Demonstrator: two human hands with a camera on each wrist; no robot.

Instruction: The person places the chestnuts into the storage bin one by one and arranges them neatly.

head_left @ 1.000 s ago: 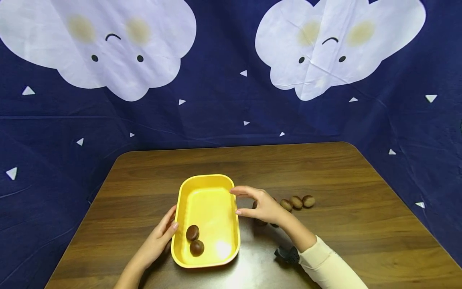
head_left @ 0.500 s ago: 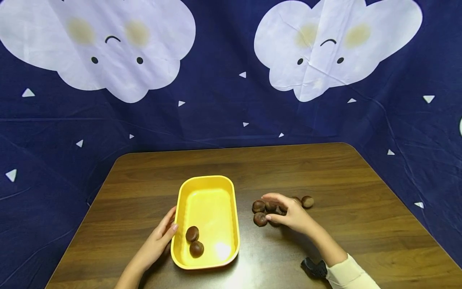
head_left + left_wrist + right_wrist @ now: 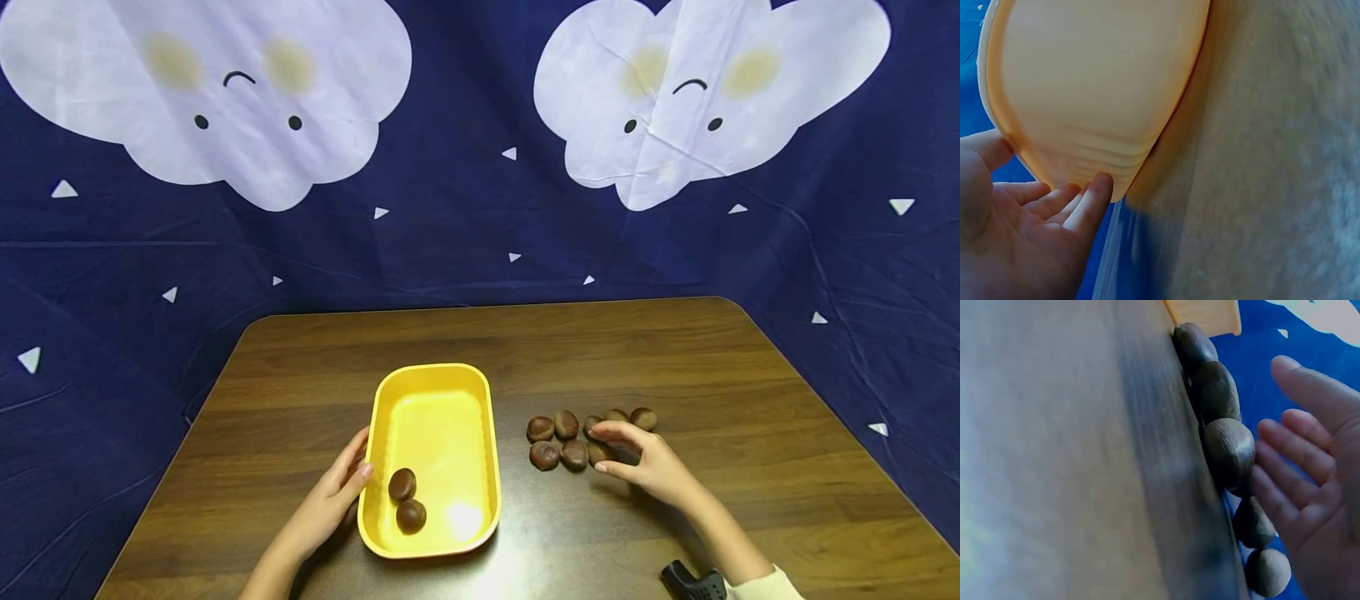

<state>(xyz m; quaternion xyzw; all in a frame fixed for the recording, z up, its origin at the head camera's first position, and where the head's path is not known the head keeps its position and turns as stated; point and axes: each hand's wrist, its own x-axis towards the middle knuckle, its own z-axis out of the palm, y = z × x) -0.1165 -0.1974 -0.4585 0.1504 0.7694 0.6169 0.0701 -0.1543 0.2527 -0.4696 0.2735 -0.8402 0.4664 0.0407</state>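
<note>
A yellow tray (image 3: 491,467) sits on the table with two chestnuts, one chestnut (image 3: 402,484) touching the other (image 3: 411,517), in its near left part. My left hand (image 3: 324,504) holds the tray's left side. In the left wrist view its fingers (image 3: 1088,209) lie against the outer wall and the thumb reaches the rim. To the right of the tray, several chestnuts (image 3: 566,425) lie in two rows. My right hand (image 3: 654,467) hovers at the right part of these rows, thumb and fingers apart, with nothing between them. It partly covers a chestnut (image 3: 598,452) in the near row.
The brown wooden table (image 3: 315,367) bears everything. Behind it hangs a dark blue cloth (image 3: 450,242) with white clouds and triangles. A black device (image 3: 692,581) sits at my right wrist beside a cream sleeve (image 3: 765,586).
My right hand has moved from the tray's right rim rightward to the chestnuts, then farther right along the rows. The left hand, the tray and its two chestnuts have stayed in place.
</note>
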